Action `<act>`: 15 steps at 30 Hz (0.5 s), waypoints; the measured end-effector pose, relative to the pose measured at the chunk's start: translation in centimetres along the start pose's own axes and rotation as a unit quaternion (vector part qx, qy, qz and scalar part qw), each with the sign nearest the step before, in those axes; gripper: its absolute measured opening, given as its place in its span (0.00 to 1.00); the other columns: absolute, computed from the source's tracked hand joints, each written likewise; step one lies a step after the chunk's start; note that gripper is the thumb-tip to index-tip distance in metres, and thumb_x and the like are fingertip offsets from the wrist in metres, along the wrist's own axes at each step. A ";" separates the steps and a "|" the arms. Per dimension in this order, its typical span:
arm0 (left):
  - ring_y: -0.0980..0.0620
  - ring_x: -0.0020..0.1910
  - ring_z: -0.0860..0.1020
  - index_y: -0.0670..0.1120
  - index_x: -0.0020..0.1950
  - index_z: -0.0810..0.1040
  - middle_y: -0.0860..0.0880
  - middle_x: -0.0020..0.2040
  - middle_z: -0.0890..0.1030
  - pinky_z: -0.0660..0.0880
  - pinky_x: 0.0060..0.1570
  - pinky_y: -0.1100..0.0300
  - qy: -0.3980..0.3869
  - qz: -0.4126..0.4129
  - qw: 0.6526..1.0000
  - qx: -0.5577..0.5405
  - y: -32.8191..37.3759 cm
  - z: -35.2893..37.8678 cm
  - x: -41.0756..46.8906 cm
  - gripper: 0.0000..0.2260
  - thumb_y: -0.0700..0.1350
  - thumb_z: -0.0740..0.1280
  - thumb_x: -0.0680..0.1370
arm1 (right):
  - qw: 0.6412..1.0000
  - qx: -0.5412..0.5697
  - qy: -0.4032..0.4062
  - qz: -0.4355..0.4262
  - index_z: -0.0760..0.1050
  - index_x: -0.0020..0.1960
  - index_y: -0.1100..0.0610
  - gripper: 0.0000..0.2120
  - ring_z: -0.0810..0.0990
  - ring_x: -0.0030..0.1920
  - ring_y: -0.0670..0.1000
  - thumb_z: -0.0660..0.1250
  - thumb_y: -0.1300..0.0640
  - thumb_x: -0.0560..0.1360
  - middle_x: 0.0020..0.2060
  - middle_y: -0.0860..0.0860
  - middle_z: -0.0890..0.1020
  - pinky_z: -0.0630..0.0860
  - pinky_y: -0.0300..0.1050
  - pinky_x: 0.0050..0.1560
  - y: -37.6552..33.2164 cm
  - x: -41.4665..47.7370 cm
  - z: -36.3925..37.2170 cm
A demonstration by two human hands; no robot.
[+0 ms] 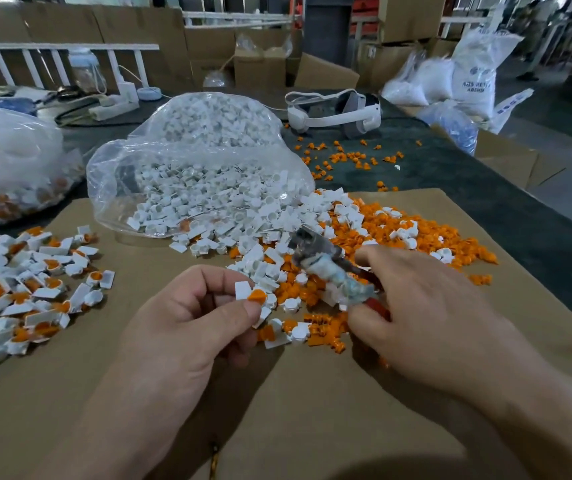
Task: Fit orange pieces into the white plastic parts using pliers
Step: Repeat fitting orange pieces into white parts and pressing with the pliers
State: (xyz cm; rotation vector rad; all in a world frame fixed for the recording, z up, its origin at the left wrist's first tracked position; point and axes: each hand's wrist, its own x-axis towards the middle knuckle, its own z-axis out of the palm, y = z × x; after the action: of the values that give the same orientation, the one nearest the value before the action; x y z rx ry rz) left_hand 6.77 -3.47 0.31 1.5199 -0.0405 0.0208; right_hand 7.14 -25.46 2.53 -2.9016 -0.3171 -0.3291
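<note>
Left hand (187, 320) pinches white part (243, 289) with orange piece (257, 295) in it, near centre. Right hand (426, 317) grips pliers (326, 268) (jaws blurred) just right. Off-centre squeeze could cock the piece.

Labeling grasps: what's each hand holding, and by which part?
Left hand pinches a white part with orange piece fitted, at its lower edge. Right hand grips the pliers by the red handles, head sticking out.
</note>
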 end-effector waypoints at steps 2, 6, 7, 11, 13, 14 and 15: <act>0.53 0.27 0.76 0.49 0.42 0.84 0.44 0.30 0.78 0.74 0.26 0.65 0.004 0.015 1.000 -0.006 0.1 0.0 -0.1 0.15 0.52 0.74 0.57 | 1.000 0.007 -0.009 -0.025 0.63 0.55 0.42 0.15 0.69 0.46 0.45 0.56 0.39 0.70 0.45 0.40 0.71 0.71 0.43 0.44 -0.2 -0.2 0.0; 0.54 0.27 0.76 0.48 0.43 0.85 0.44 0.31 0.78 0.73 0.25 0.66 0.017 0.034 0.999 -0.030 0.3 0.0 -0.1 0.15 0.50 0.75 0.58 | 0.997 0.040 -0.044 -0.058 0.62 0.55 0.37 0.15 0.67 0.48 0.41 0.54 0.41 0.68 0.45 0.36 0.69 0.63 0.34 0.41 -0.6 -0.7 -0.2; 0.54 0.27 0.76 0.49 0.43 0.85 0.44 0.31 0.78 0.73 0.25 0.66 0.018 0.038 0.999 -0.032 0.3 0.0 -0.1 0.14 0.49 0.75 0.59 | 0.995 0.049 -0.048 -0.066 0.62 0.56 0.37 0.16 0.68 0.49 0.40 0.54 0.41 0.68 0.45 0.36 0.70 0.63 0.34 0.42 -0.6 -0.8 -0.4; 0.55 0.27 0.76 0.49 0.43 0.85 0.46 0.31 0.78 0.73 0.25 0.67 0.014 0.048 0.998 -0.030 0.4 0.0 0.0 0.11 0.45 0.73 0.61 | 0.992 0.054 -0.062 -0.096 0.63 0.61 0.37 0.19 0.69 0.52 0.43 0.56 0.41 0.69 0.49 0.37 0.71 0.68 0.37 0.49 -1.0 -0.7 -0.7; 0.55 0.27 0.76 0.49 0.43 0.85 0.46 0.31 0.78 0.72 0.25 0.67 0.012 0.053 0.998 -0.030 0.4 0.0 0.0 0.11 0.45 0.73 0.61 | 0.991 0.054 -0.069 -0.101 0.63 0.63 0.38 0.21 0.69 0.53 0.42 0.56 0.41 0.70 0.50 0.36 0.71 0.68 0.37 0.52 -1.0 -0.6 -0.6; 0.56 0.26 0.75 0.50 0.42 0.85 0.46 0.31 0.77 0.72 0.24 0.67 0.011 0.054 0.998 -0.031 0.4 -0.1 0.0 0.11 0.46 0.73 0.61 | 0.991 0.055 -0.071 -0.101 0.63 0.63 0.38 0.22 0.69 0.53 0.42 0.56 0.41 0.70 0.51 0.36 0.72 0.68 0.38 0.52 -1.0 -0.6 -0.7; 0.56 0.26 0.75 0.50 0.42 0.85 0.46 0.31 0.77 0.72 0.24 0.67 0.012 0.056 0.998 -0.033 0.4 -0.1 0.0 0.11 0.47 0.74 0.61 | 0.991 0.055 -0.072 -0.101 0.63 0.63 0.38 0.22 0.69 0.53 0.42 0.56 0.41 0.70 0.51 0.36 0.72 0.68 0.38 0.53 -0.9 -0.6 -0.8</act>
State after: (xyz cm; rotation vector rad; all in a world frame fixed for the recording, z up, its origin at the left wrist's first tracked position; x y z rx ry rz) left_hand 6.73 -3.31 0.72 1.4496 -0.1072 0.1259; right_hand 6.23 -24.90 3.27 -2.7950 -0.6332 -0.1264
